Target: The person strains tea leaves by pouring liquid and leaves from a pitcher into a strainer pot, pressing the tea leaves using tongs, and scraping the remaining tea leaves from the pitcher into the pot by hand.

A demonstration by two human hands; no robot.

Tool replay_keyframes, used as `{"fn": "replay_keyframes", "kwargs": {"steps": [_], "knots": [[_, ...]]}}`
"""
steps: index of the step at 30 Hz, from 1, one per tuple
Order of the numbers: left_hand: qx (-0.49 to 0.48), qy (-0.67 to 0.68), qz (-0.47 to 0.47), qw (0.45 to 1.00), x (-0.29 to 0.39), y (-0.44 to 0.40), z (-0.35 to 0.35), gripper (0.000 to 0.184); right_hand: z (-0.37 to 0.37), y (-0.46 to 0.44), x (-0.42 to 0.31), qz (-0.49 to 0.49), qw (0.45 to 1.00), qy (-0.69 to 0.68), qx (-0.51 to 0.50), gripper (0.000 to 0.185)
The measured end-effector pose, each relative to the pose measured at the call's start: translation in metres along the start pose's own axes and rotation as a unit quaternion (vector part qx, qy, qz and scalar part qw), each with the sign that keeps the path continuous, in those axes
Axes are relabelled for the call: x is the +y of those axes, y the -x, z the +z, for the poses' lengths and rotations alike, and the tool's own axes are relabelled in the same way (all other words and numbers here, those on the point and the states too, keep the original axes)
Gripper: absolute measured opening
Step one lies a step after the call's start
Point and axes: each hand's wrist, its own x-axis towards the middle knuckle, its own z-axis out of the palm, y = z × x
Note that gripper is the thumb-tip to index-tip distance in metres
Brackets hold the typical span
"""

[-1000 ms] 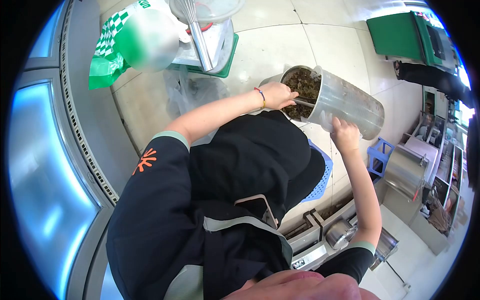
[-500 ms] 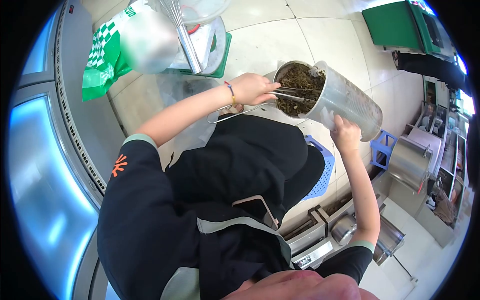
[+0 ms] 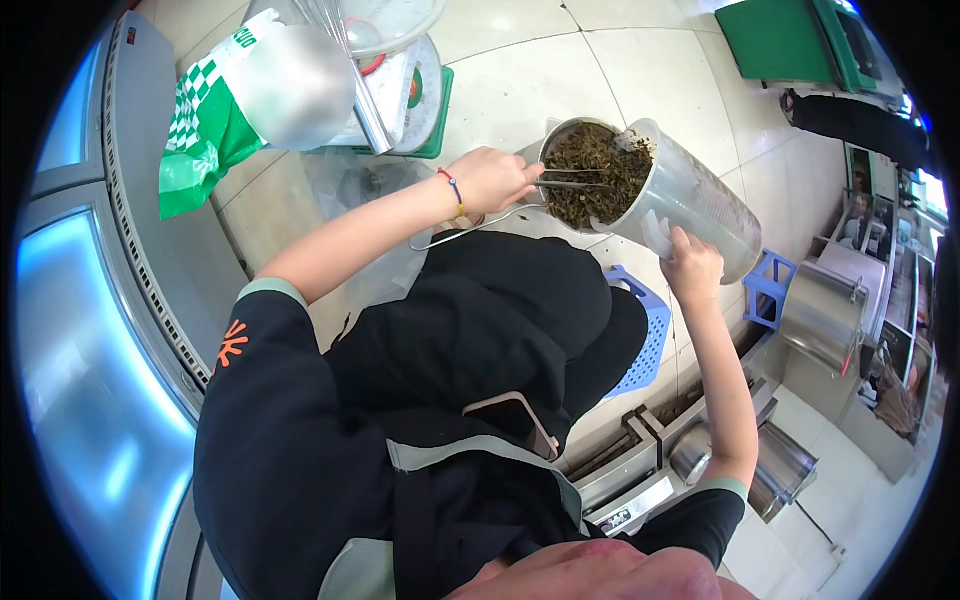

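Observation:
My left hand (image 3: 490,182), with a bracelet at the wrist, is closed on the thin metal rods of a utensil (image 3: 565,184). Its far end reaches into the dark, wet-looking leaves (image 3: 590,160) in a metal pot (image 3: 548,150). My right hand (image 3: 692,265) grips the handle of a tall clear plastic container (image 3: 705,205). This container lies tilted, its open mouth against the pot's right side and leaves at the mouth. Bits of leaf cling inside its wall. The utensil's tip is hidden among the leaves.
A scale (image 3: 425,100) with a whisk (image 3: 370,110) stands at upper left beside a green-white bag (image 3: 205,135). Near my legs are a clear plastic bag (image 3: 365,265), a blue perforated stool (image 3: 645,345) and another blue stool (image 3: 768,290). A person's dark-clothed leg (image 3: 850,122) shows upper right.
My left hand has moved left and back from the pot with the utensil, exposing more of its rods. More leaves show around the pot's mouth. My right hand keeps its grip on the container.

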Motion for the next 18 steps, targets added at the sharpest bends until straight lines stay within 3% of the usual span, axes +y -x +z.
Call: {"fn": "replay_keyframes", "kwargs": {"steps": [18], "knots": [[-0.033,-0.022,-0.024,0.999,-0.003,-0.016,-0.011,0.024,0.003,0.031,0.009,0.07,0.994,-0.048,0.072,0.02]]}}
